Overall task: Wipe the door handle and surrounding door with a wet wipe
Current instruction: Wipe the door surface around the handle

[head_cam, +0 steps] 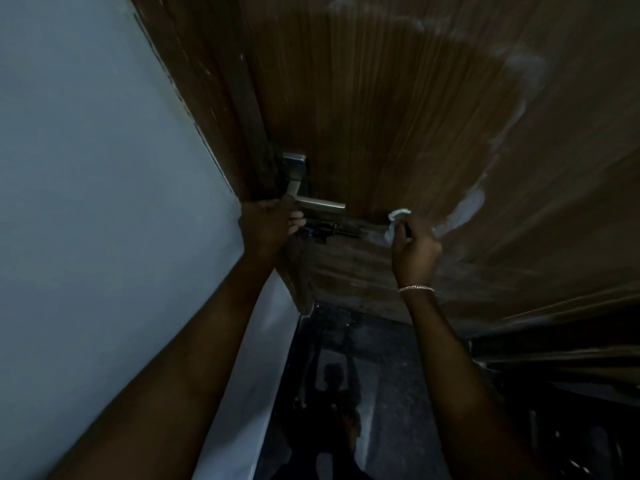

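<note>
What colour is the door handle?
The door handle is silver-grey brushed metal, seen best in the head view.

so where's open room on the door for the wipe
Open: the broad door above the door handle, and the panel right of the right hand with the wet wipe. Crowded: the handle, dark latch and left hand bunch by the door's edge.

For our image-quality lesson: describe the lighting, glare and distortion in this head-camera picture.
Head view: dim; the brushed-metal lever door handle catches a highlight; pale smears gleam on the brown wooden door; the crumpled white wet wipe stands out bright; wide-angle distortion slants the door's edge.
</note>
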